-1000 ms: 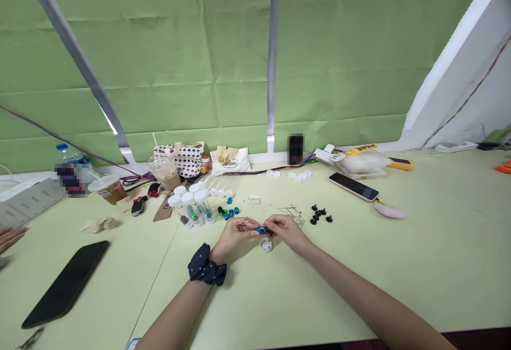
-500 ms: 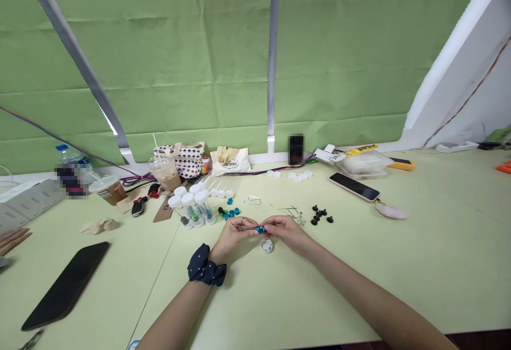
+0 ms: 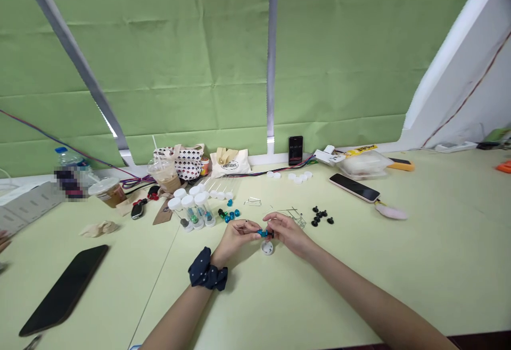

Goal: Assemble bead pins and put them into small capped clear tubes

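Observation:
My left hand (image 3: 239, 237), with a dark polka-dot scrunchie (image 3: 206, 270) round its wrist, pinches a small shiny blue part (image 3: 262, 233). A thin metal rod (image 3: 240, 226) lies along its fingers. My right hand (image 3: 289, 234) meets it from the other side, its fingertips closed on a small black part (image 3: 272, 234) against the blue one. Whether the two parts are joined cannot be made out. Just below the fingertips sits a round white cap (image 3: 267, 249) with small bits inside. Several loose blue parts (image 3: 231, 215) lie beyond my left hand.
Clear tubes with white caps (image 3: 188, 201) stand at left. Hex keys (image 3: 295, 216) and black knobs (image 3: 319, 214) lie at right. Further out are a phone (image 3: 354, 188), a propped phone timer (image 3: 295, 150), drink cups (image 3: 164, 174) and a black slab (image 3: 66, 289). Another person's fingers (image 3: 3, 241) show at the left edge.
My right fingertips have shifted slightly right along the blue part, and a black part now shows between them. The rod at my left hand shows less. The other person's hand has drawn back leftward.

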Demonstrator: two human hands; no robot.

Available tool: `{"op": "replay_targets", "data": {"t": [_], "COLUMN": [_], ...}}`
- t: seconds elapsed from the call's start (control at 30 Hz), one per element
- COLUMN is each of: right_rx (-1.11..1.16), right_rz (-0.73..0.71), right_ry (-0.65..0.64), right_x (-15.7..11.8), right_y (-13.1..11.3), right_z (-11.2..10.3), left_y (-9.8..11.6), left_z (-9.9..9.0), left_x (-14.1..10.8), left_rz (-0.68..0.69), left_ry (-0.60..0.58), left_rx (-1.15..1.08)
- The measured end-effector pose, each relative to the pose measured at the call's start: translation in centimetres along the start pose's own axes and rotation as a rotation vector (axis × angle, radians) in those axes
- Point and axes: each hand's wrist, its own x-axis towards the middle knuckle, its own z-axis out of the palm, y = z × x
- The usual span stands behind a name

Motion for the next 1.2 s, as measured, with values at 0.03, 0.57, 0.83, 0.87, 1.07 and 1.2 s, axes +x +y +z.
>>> {"op": "replay_targets", "data": {"t": [0.03, 0.57, 0.83, 0.87, 1.07, 1.2], "right_rx": [0.000, -0.002, -0.024, -0.032, -0.029, -0.002], "right_rz": [-0.003, -0.010, -0.020, -0.013, -0.013, 0.002], "right_ry": [-0.011, -0.048, -0.062, -0.060, -0.063, -0.060], "right_x": [0.02, 0.02, 0.01, 0.00, -0.10, -0.11], "right_y": [0.00, 0.20, 0.27, 0.25, 0.02, 0.01], "right_z": [0.00, -0.17, -0.21, -0.21, -0.07, -0.09], "left_y": [0.00, 0.06, -0.04, -0.08, -0.29, -0.08], "left_z": [0.01, 0.09, -0.04, -0.05, -0.13, -0.11], "left_x": [0.00, -0.09, -0.07, -0.06, -0.03, -0.03], "left_rz": [0.001, 0.014, 0.019, 0.015, 0.020, 0.011], "left_ry": [0.006, -0.010, -0.022, -0.029, -0.039, -0.058], "left_rx": [-0.002, -0.003, 0.003, 0.007, 0.004, 0.004]}}
